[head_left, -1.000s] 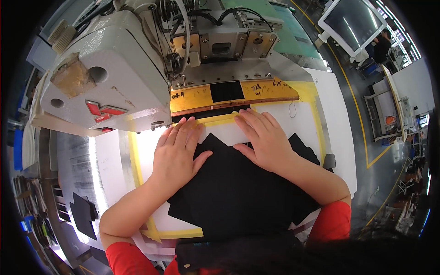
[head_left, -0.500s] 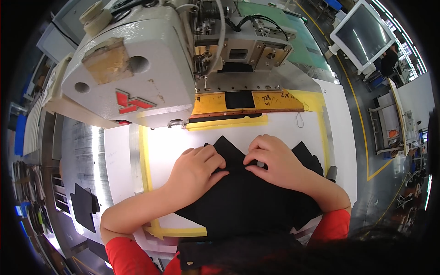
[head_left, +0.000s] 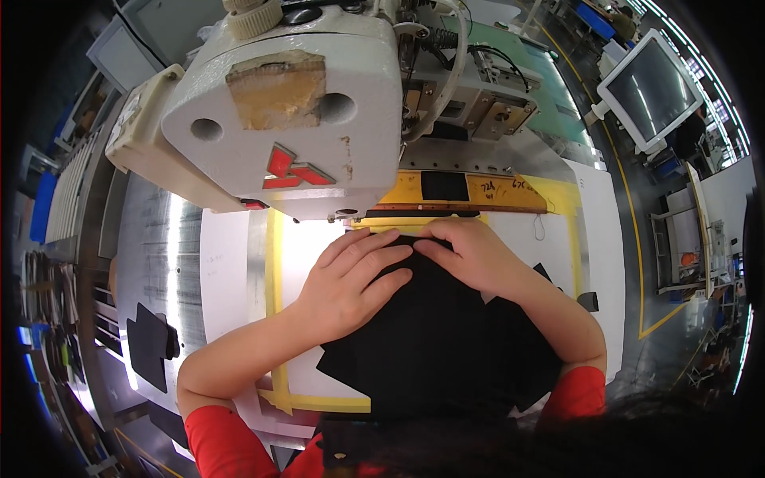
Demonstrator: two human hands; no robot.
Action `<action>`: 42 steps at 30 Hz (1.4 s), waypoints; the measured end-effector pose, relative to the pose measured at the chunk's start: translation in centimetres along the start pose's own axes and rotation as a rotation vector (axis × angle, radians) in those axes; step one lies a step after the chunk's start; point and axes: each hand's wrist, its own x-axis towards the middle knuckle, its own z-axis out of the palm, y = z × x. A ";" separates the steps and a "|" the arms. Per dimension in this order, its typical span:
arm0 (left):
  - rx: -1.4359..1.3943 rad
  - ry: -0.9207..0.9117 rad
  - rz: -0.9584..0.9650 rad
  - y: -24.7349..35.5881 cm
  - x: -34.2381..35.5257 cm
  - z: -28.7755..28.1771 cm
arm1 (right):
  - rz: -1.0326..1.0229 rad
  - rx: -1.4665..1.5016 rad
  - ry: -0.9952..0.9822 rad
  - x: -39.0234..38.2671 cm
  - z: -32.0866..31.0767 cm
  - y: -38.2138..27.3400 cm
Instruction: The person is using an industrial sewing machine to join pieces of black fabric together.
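Observation:
A large piece of black fabric (head_left: 430,342) lies across the white work surface in front of me, its far edge close to the machine's yellow strip. My left hand (head_left: 351,279) rests palm-down on the fabric's far left part, fingers stretched and slightly apart. Beside it, my right hand (head_left: 478,259) pinches the far edge of the fabric between thumb and bent fingers. Both hands' fingertips are nearly touching. Just beyond them is a white industrial sewing machine head (head_left: 207,163), its underside close to my left fingertips.
A yellow strip with handwriting (head_left: 514,191) runs behind the hands. Yellow tape (head_left: 276,319) borders the white sheet. Black fabric pieces (head_left: 149,346) lie on the metal table at left. A monitor (head_left: 652,89) stands at far right.
Both hands have moved away from me with the fabric, toward the machine. The left fingers have straightened from a pinch to lie flat. The view has shifted slightly.

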 end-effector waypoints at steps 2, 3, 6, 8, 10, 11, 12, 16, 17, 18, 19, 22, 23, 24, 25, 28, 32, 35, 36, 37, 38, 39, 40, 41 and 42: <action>0.093 0.036 0.031 0.2 -0.2 0.0 | -0.078 -0.271 0.145 1.5 0.3 0.9; 0.071 -0.022 -0.054 0.4 -0.5 0.2 | -0.061 -0.276 0.158 2.0 0.3 0.6; 0.061 -0.111 -0.171 0.2 -1.0 0.8 | -0.083 -0.271 0.262 2.9 0.5 0.6; 0.134 -0.141 -0.279 0.1 -0.9 0.8 | -0.031 -0.234 0.231 3.4 0.1 0.7; 0.153 -0.169 -0.303 0.1 -1.2 0.9 | 0.021 -0.197 0.198 3.6 0.1 0.8; 0.172 -0.195 -0.328 0.1 -1.4 1.0 | 0.030 -0.228 0.200 3.5 0.0 0.9; 0.172 -0.196 -0.329 0.1 -1.4 1.0 | 0.038 -0.258 0.202 3.5 0.0 0.9; 0.190 -0.204 -0.342 0.1 -1.3 1.2 | 0.025 -0.229 0.271 3.4 0.0 1.5; 0.191 -0.203 -0.342 0.1 -1.3 1.3 | 0.014 -0.251 0.305 3.4 0.1 1.6; 0.191 -0.204 -0.341 0.0 -1.4 1.3 | 0.003 -0.272 0.340 3.4 0.2 1.7; 0.212 -0.207 -0.342 0.0 -1.4 1.4 | 0.004 -0.271 0.341 3.3 0.3 1.8; 0.236 -0.221 -0.349 -0.1 -1.6 1.5 | -0.064 -0.271 0.377 3.3 0.5 2.0; 0.243 -0.231 -0.358 -0.1 -1.6 1.5 | -0.074 -0.252 0.385 3.3 0.6 2.1; 0.242 -0.232 -0.357 -0.2 -1.6 1.5 | -0.084 -0.232 0.392 3.3 0.7 2.1; 0.245 -0.234 -0.353 -0.2 -1.6 1.5 | -0.082 -0.232 0.392 3.3 0.8 2.2; 0.250 -0.237 -0.351 -0.2 -1.6 1.4 | -0.101 -0.234 0.407 3.3 1.0 2.2; 0.288 -0.234 -0.326 -0.3 -1.4 1.2 | -0.136 -0.247 0.415 3.4 1.2 2.3; 0.293 -0.238 -0.323 -0.4 -1.5 1.2 | -0.168 -0.248 0.430 3.4 1.3 2.5; 0.292 -0.239 -0.323 -0.4 -1.5 1.2 | -0.190 -0.251 0.435 3.5 1.3 2.6; 0.283 -0.245 -0.338 -0.3 -1.5 1.2 | -0.190 -0.251 0.435 3.5 1.3 2.7; 0.272 -0.251 -0.352 -0.3 -1.5 1.2 | -0.206 -0.269 0.438 3.5 1.3 2.8; 0.271 -0.250 -0.352 -0.3 -1.5 1.3 | -0.222 -0.286 0.442 3.5 1.3 2.8; 0.288 -0.241 -0.338 -0.4 -1.6 1.4 | -0.222 -0.288 0.442 3.5 1.3 2.8; 0.303 -0.233 -0.325 -0.5 -1.6 1.5 | -0.255 -0.350 0.452 3.5 1.3 2.8; 0.301 -0.234 -0.326 -0.7 -1.6 1.4 | -0.289 -0.412 0.461 3.6 1.3 2.8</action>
